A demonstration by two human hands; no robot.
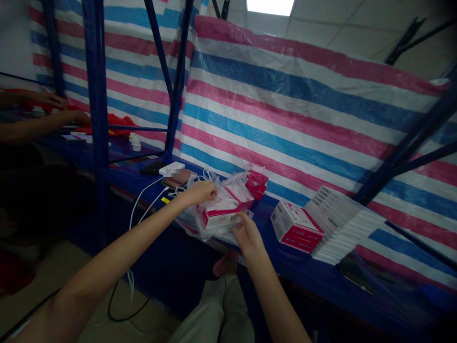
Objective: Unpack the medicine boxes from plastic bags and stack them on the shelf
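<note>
A clear plastic bag (206, 233) lies at the near edge of the blue shelf, with pink-and-white cardboard boxes (223, 215) in it. My left hand (203, 192) is closed, its fingers pinching the upper left part of the bag. At the lower right corner of the nearest box, my right hand (246, 232) grips it with thumb and fingers; its fingertips are partly hidden. Behind the boxes stands a crumpled pink packet (256, 183). To the right are a pink-and-white box (297, 226) and a leaning row of thin white boxes (339, 226).
White cables (134, 209) hang off the shelf edge beside a white power bank (172, 168) and a brown flat item (178, 178). A dark phone (355, 275) lies at right. Blue posts (95, 95) frame the shelf. Another person's arms (43, 125) work at far left.
</note>
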